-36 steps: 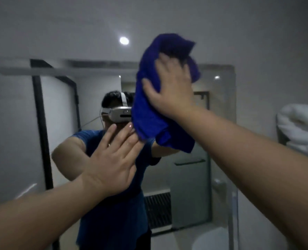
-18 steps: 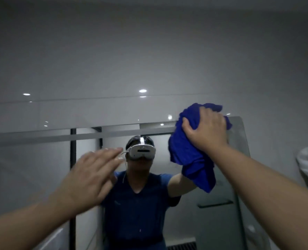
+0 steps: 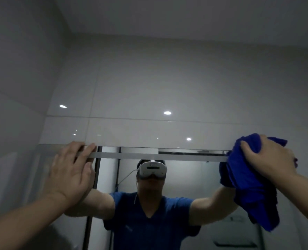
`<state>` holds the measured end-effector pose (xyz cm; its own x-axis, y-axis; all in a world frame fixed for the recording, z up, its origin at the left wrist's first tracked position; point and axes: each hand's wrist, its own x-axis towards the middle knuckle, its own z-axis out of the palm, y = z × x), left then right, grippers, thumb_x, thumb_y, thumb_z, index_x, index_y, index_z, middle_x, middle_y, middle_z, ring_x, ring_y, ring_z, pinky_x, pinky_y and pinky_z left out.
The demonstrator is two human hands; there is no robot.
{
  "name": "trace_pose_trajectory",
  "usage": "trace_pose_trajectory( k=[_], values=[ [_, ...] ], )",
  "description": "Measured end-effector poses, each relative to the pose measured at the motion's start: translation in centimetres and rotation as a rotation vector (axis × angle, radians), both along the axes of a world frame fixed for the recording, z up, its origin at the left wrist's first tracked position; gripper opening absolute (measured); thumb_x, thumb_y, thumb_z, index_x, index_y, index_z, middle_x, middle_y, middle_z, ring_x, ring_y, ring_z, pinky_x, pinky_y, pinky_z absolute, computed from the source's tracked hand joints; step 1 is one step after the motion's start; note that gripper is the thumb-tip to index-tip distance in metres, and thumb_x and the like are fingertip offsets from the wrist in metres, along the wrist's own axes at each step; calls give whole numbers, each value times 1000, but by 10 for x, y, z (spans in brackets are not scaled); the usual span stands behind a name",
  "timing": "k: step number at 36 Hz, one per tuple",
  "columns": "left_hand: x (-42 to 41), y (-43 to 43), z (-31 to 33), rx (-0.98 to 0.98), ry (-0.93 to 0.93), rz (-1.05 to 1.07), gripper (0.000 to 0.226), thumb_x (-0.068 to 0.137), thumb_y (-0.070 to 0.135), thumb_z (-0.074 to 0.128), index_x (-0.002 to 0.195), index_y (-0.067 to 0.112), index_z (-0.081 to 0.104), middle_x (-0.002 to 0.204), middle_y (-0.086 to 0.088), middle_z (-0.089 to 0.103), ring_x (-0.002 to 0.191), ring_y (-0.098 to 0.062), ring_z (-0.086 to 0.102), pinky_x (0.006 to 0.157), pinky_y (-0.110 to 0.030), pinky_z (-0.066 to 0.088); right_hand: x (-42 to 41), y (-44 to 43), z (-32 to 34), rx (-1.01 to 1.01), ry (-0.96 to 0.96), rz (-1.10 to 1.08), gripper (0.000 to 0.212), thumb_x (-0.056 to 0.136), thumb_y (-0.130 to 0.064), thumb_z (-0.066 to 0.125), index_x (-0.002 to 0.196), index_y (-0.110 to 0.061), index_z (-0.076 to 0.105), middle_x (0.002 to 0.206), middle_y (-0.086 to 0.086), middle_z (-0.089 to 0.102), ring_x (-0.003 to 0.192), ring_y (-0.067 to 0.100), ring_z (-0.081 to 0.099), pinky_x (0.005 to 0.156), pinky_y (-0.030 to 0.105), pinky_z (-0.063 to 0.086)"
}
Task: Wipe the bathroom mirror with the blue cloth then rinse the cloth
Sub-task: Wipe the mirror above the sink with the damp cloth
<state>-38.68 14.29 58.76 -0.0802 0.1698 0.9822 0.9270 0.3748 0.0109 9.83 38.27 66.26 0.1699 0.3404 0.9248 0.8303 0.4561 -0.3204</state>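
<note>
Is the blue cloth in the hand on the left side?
No, the blue cloth is bunched in the right hand at the mirror's top right corner; the left hand presses flat and bare.

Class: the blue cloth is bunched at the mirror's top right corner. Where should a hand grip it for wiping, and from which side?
Grip the bunched upper part of the blue cloth, from the room side, palm toward the mirror, as the right hand does. The wad fills the palm and the loose tail hangs below, so pressure probably spreads flat onto the glass.

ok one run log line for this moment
stage: wiping | right hand: presses blue cloth on mirror top right corner | left hand: flat, open, top left | rinse: not yet
</note>
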Motion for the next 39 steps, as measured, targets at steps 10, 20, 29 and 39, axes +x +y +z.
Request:
trace_pose_trajectory(
  k=[10,20,29,39],
  values=[
    [-7,5,-1,114,85,-70,60,96,29,44,154,15,55,148,-18,52,139,-42,48,117,-59,37,-165,-65,-17,142,-114,132,52,104,-61,26,98,-17,54,94,7,63,90,34,60,93,51,43],
    [44,5,17,143,-136,-221,46,92,23,49,137,24,60,143,-6,51,136,-30,49,116,-54,42,-238,-132,9,-92,-549,349,29,105,-49,34,108,-22,47,119,4,59,114,30,55,109,51,38],
    [174,92,29,51,189,-372,60,100,35,48,157,16,50,161,-8,50,146,-30,51,123,-51,43,-176,-119,49,-339,-83,1018,35,90,17,49,106,6,79,103,11,76,93,21,70,78,15,54],
    [181,101,33,-87,177,-238,50,104,51,43,150,31,48,160,-4,46,151,-35,37,128,-62,25,-166,-41,-16,276,-22,318,24,87,-26,42,73,-13,57,69,18,62,67,41,60,67,48,47]
  ],
)
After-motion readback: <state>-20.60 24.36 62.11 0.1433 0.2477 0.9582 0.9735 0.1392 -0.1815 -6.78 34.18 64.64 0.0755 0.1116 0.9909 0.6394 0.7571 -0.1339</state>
